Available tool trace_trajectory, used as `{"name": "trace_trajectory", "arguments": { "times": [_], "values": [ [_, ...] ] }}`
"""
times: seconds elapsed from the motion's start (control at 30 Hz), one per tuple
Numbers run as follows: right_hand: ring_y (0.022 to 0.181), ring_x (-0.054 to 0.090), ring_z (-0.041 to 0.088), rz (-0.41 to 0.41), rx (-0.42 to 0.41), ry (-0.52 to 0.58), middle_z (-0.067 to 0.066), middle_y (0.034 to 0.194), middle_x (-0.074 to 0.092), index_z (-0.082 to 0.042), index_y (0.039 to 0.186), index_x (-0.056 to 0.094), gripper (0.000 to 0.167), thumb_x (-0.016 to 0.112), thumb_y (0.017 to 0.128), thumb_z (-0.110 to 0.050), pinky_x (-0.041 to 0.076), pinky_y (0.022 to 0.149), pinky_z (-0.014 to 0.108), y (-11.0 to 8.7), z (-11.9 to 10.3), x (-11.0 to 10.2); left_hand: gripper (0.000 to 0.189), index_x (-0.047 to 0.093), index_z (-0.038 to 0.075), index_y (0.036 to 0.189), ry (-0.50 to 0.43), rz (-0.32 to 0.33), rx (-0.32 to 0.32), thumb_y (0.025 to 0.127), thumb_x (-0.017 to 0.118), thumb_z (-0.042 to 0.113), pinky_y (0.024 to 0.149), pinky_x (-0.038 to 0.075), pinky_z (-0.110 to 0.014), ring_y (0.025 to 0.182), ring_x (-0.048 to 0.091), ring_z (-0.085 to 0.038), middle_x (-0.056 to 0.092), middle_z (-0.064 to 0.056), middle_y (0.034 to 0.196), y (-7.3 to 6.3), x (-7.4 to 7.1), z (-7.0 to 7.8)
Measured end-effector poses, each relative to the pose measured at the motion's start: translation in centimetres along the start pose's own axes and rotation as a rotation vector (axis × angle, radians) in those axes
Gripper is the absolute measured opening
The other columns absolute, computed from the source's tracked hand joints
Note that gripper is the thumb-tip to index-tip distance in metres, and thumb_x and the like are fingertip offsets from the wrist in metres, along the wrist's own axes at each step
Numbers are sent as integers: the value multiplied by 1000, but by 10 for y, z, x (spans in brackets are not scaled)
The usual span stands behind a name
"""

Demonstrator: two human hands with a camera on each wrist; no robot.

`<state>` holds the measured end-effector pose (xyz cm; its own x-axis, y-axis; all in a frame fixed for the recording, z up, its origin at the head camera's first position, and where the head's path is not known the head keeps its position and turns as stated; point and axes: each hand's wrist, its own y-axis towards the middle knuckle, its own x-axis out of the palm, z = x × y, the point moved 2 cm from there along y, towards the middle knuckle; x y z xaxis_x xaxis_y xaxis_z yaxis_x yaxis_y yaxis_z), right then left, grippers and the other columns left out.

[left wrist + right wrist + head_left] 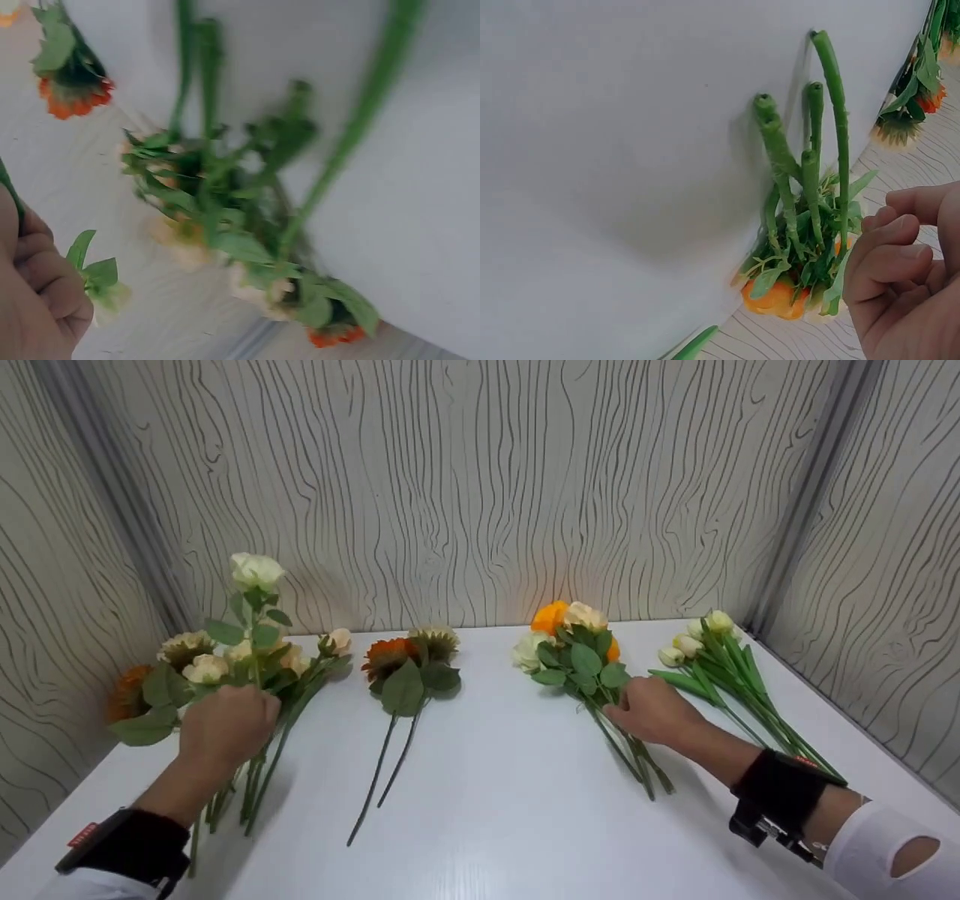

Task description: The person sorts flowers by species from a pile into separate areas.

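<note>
My left hand [229, 724] grips the green stem of a white rose [256, 571], its bloom upright above the fist. Below and behind this hand lies a mixed bunch with cream blooms [205, 668], an orange flower [129, 694] and long green stems. In the left wrist view the curled fingers [52, 281] wrap the rose stem. My right hand [652, 711] is beside a bunch of orange flowers [550, 617] and pale roses [531, 652], close to its stems. Its fingers [889, 251] are loosely curled at a leaf's edge, with no stem showing inside them.
Between the hands, two brown-stemmed flowers, one orange [388, 655] and one pale [435, 642], lie on the white table [480, 810]. White tulips [688, 645] lie at the right. Patterned panels [465, 495] rise along the table's back and sides.
</note>
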<state>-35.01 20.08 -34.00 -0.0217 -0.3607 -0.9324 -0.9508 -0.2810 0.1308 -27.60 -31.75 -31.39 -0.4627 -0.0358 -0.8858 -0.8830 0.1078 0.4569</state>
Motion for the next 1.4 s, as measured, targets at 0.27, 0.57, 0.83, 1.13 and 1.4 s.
{"name": "trace_trajectory", "arguments": {
  "times": [0.27, 0.57, 0.83, 1.13, 1.4],
  "values": [
    [50, 39, 10, -2, -66, 88, -6, 54, 41, -11, 67, 62, 31, 64, 95, -23, 35, 49, 25, 0, -28, 3, 43, 36, 15, 54, -160, 169, 89, 95, 50, 13, 39, 20, -23, 42, 24, -10, 26, 5, 49, 9, -15, 77],
    [55, 49, 8, -157, -314, 618, 3, 75, 64, -5, 106, 74, 21, 62, 100, -22, 43, 50, 19, -18, -97, 15, 35, 47, 14, 60, -233, 255, 302, 93, 58, 16, 40, 19, -18, 42, 23, -6, 30, 7, 48, -2, -17, 188],
    [46, 45, 5, -146, -220, 1120, 0, 74, 65, 9, 101, 65, 26, 63, 99, -17, 37, 43, 18, -49, -137, 23, 30, 53, 14, 63, -280, 311, 497, 91, 63, 17, 41, 15, -17, 42, 26, -3, 42, 5, 47, -28, -22, 243],
    [47, 44, 7, -178, -27, 1206, 0, 65, 59, -3, 89, 65, 18, 71, 93, -19, 34, 43, 20, -46, -139, 24, 26, 60, 12, 73, -300, 223, 499, 97, 59, 21, 41, 17, -14, 41, 30, -3, 47, 4, 50, -27, -18, 246],
    [47, 46, 9, -91, -125, 923, 1, 67, 58, 4, 89, 60, 26, 64, 98, -20, 38, 42, 19, -27, -115, 24, 51, 58, 11, 94, -294, -192, 391, 106, 31, 54, 45, 35, -24, 46, 39, -10, 44, 6, 57, -25, -17, 221]
  ]
}}
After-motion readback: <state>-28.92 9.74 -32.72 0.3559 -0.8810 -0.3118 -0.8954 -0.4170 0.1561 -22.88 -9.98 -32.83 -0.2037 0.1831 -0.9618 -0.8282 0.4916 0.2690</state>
